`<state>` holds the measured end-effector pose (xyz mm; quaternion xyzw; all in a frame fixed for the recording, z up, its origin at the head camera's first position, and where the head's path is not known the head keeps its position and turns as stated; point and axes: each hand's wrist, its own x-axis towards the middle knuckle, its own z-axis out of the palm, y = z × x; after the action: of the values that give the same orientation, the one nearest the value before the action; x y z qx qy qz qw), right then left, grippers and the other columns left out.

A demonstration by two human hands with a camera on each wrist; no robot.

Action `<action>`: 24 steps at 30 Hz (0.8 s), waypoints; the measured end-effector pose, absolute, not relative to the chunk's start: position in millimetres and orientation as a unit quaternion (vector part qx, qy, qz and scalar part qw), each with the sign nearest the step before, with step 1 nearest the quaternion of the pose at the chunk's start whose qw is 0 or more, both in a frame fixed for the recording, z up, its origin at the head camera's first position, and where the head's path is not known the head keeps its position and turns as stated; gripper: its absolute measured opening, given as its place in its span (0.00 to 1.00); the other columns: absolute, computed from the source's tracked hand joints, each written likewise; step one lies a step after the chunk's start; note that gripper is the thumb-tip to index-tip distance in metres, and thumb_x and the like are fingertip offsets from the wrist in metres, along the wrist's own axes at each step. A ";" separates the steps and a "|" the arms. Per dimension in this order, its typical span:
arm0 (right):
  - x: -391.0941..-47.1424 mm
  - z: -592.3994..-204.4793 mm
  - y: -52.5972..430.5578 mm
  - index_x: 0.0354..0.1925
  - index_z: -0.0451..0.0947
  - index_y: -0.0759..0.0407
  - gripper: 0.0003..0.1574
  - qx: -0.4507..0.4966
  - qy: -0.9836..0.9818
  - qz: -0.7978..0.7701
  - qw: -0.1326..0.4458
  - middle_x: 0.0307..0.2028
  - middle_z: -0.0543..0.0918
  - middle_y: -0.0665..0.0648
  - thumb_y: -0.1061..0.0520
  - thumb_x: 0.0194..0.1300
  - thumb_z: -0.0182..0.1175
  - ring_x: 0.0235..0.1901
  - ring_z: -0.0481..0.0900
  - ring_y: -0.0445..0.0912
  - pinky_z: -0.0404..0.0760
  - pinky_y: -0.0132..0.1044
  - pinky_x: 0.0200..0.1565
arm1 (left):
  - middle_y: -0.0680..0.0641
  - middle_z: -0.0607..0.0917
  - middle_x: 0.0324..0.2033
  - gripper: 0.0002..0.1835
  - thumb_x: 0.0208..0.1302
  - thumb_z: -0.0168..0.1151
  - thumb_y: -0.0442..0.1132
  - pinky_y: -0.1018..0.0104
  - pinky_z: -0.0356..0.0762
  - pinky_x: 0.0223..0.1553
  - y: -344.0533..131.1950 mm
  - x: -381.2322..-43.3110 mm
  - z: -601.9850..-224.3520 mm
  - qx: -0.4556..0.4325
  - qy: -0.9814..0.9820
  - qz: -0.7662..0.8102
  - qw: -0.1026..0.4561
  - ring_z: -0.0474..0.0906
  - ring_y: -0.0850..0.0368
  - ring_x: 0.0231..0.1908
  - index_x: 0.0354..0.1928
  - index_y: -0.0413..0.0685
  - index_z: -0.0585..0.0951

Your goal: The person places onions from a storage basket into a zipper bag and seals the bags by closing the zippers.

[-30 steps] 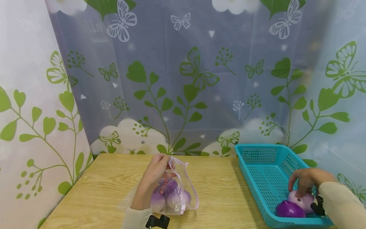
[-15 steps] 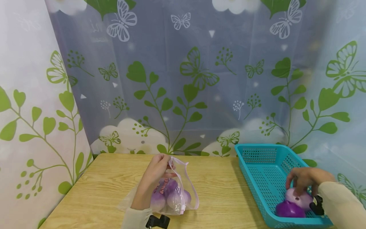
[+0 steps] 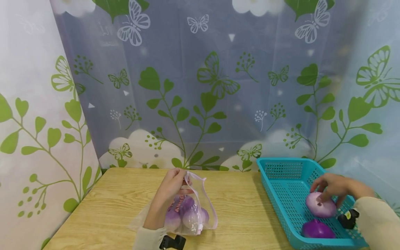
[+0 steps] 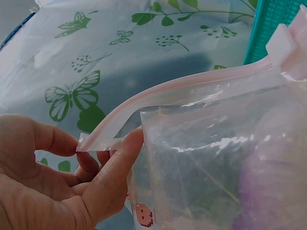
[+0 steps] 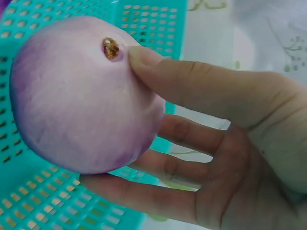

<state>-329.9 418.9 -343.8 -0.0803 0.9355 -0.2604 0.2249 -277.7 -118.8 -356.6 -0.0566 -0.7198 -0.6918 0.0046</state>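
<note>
We had left hand (image 3: 170, 184) pinching the edge of the zip bag (image 4: 192, 139), right hand (image 3: 335, 185) gripping the pale onion (image 5: 86, 105); slow lift past the basket (image 3: 276, 201) probably suited us best.

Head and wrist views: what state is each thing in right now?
Clear zip bag: mouth open, onions inside
Onions in the bag: clustered, seen through the film
Left hand: holding the bag's edge
Pale onion: gripped, brown scar showing
Right hand: holding the pale onion
Dark purple onion: lying in the basket, unheld
Teal basket: upright, open-topped
</note>
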 end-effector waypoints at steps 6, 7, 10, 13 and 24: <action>-329.4 -328.0 412.1 0.56 0.80 0.68 0.26 -0.124 0.936 -0.267 0.192 0.51 0.82 0.69 0.61 0.61 0.73 0.43 0.83 0.51 0.92 0.48 0.31 | 0.49 0.76 0.27 0.13 0.76 0.43 0.36 0.60 0.92 0.38 -118.8 -277.0 -356.4 -0.059 -0.723 -0.689 0.003 0.76 0.57 0.29 0.33 0.40 0.73; -328.8 -325.5 410.5 0.56 0.80 0.68 0.26 -0.132 0.937 -0.265 0.187 0.50 0.82 0.68 0.61 0.60 0.73 0.42 0.83 0.51 0.92 0.47 0.30 | 0.49 0.76 0.27 0.13 0.76 0.43 0.36 0.60 0.92 0.38 -118.9 -276.9 -356.4 -0.060 -0.723 -0.688 0.003 0.76 0.57 0.29 0.33 0.40 0.73; -327.0 -318.2 405.1 0.55 0.81 0.67 0.25 -0.146 0.939 -0.259 0.172 0.50 0.83 0.66 0.60 0.60 0.73 0.41 0.83 0.50 0.92 0.45 0.29 | 0.49 0.76 0.27 0.13 0.76 0.43 0.36 0.60 0.92 0.39 -118.9 -276.6 -356.1 -0.061 -0.724 -0.687 0.004 0.76 0.57 0.29 0.33 0.40 0.73; -325.5 -311.2 399.2 0.55 0.81 0.67 0.25 -0.163 0.940 -0.256 0.156 0.50 0.83 0.68 0.60 0.61 0.73 0.40 0.83 0.50 0.92 0.43 0.29 | 0.48 0.76 0.28 0.12 0.76 0.43 0.36 0.60 0.92 0.39 -119.0 -276.5 -356.0 -0.060 -0.724 -0.687 0.004 0.77 0.57 0.29 0.34 0.40 0.73; -321.9 -293.0 368.2 0.58 0.81 0.68 0.28 -0.212 0.931 -0.272 0.119 0.53 0.83 0.70 0.57 0.63 0.72 0.44 0.84 0.51 0.90 0.39 0.32 | 0.48 0.76 0.28 0.13 0.76 0.42 0.35 0.60 0.92 0.38 -119.0 -276.8 -356.1 -0.058 -0.721 -0.690 0.008 0.77 0.56 0.29 0.34 0.40 0.73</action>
<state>-321.9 368.2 -293.0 -0.2125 0.9310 -0.2719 0.1187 -276.8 -119.0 -356.1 -0.0576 -0.7212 -0.6903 0.0076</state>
